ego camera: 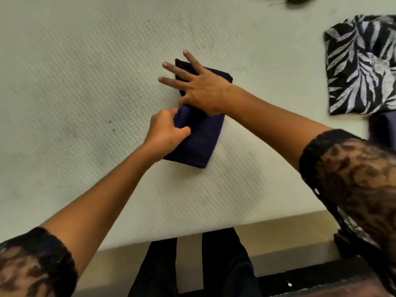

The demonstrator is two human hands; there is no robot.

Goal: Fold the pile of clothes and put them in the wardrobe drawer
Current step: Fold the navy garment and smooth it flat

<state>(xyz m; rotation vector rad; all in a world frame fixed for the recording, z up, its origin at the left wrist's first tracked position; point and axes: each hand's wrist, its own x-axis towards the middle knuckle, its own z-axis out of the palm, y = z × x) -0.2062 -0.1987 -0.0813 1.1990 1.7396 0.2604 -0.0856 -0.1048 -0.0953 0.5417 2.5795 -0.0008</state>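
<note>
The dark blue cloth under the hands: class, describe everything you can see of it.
The dark blue cloth is a plain, matte, soft-looking fabric, folded into a narrow oblong that lies flat and slantwise on the pale dimpled surface. Its far end shows a square corner; its near end is slightly blurred. The right hand presses its far half with fingers spread straight, while the left hand grips a rolled fold at its left edge. No print shows.

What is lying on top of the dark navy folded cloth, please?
The right hand presses flat on the dark navy folded cloth; the left hand grips its bunched edge. Cloth beneath both is hidden.
</note>
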